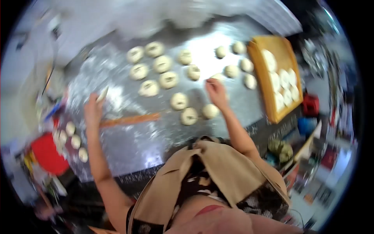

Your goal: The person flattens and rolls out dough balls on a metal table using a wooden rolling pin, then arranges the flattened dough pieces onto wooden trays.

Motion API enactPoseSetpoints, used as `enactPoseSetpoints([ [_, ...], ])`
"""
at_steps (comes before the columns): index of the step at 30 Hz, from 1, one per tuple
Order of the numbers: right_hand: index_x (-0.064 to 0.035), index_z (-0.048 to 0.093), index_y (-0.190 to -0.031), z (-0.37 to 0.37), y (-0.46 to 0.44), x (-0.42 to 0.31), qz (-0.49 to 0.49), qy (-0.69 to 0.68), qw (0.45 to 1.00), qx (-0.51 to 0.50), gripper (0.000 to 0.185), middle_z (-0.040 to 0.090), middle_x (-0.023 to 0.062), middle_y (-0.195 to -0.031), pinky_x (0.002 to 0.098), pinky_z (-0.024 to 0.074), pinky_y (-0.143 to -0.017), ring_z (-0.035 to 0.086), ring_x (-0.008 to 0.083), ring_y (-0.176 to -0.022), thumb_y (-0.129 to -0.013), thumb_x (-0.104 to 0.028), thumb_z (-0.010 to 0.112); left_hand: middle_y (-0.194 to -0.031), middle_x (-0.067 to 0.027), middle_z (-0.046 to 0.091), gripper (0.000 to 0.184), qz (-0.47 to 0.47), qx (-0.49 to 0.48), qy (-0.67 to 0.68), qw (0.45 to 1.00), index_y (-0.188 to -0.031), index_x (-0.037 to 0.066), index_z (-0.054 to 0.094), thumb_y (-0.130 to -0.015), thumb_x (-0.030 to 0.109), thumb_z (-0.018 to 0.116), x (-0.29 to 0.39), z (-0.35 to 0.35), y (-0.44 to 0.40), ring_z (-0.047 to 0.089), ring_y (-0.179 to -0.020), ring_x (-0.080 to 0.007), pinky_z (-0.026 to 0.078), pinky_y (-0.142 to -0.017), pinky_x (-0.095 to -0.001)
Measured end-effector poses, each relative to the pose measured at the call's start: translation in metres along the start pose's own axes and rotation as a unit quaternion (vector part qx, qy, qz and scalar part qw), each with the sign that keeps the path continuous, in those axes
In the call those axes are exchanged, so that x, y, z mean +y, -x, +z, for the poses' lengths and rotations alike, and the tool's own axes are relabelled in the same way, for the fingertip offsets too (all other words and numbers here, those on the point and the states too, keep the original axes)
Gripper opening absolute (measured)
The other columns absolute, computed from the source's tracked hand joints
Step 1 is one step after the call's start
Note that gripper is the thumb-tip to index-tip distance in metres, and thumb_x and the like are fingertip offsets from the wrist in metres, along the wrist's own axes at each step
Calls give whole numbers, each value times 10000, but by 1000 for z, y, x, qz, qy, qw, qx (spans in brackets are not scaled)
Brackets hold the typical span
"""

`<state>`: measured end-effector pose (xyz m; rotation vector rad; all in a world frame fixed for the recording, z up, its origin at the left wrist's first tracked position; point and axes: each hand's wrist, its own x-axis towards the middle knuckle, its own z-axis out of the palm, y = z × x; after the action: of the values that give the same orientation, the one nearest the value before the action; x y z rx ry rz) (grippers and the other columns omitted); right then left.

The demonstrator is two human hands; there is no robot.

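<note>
My left hand (93,111) is at the left of the metal table, its fingers closed on a pale, flat piece of dough (103,94). White flour lies around it. Just below, a wooden rolling pin (130,119) rests on the table. My right hand (217,93) is right of centre, fingers drawn together beside a round of dough (218,77) that it partly covers. Blur hides what its fingertips hold. Close to its wrist sits another dough round (210,111). Filled rounds with dark centres (168,80) stand in a loose group between my hands.
A wooden tray (271,111) with several white dough pieces stands at the right. Smaller dough balls (231,71) lie beside it. At the lower left are several dough pieces (75,141) and a red object (49,154). White bags (136,19) line the back edge.
</note>
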<state>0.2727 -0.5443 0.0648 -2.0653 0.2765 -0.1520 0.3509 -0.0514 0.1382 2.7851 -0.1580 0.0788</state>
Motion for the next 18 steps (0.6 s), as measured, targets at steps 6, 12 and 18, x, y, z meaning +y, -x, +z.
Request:
enactPoseSetpoints([
  [6,-15,458,-1404,-71,-27,15,241,-630,683,-279,783,576,172,-1316,419,439,-1026,556,300,-1213,-922,-632,479,-742,-52,615,184,52,-184,332,924,-905,22,549,-827,58,712,282,-4,-29,617,-681,-154,490,-633,-296],
  [12,1,293,-1480,-237,-34,36,120,-779,588,-181,1024,383,197,-1492,505,298,-1143,416,352,-1352,-803,-713,578,-1034,-71,658,257,80,-308,500,805,-1082,-7,581,-848,30,682,542,121,-55,641,-912,-135,511,-776,-254],
  [18,2,431,-1404,-411,-114,168,158,-704,690,-62,694,475,204,-1427,563,348,-1103,458,403,-1311,-921,-483,544,-1232,-131,606,310,14,-279,586,760,-1233,-19,525,-932,20,590,637,176,-47,596,-1113,-183,480,-957,-308],
])
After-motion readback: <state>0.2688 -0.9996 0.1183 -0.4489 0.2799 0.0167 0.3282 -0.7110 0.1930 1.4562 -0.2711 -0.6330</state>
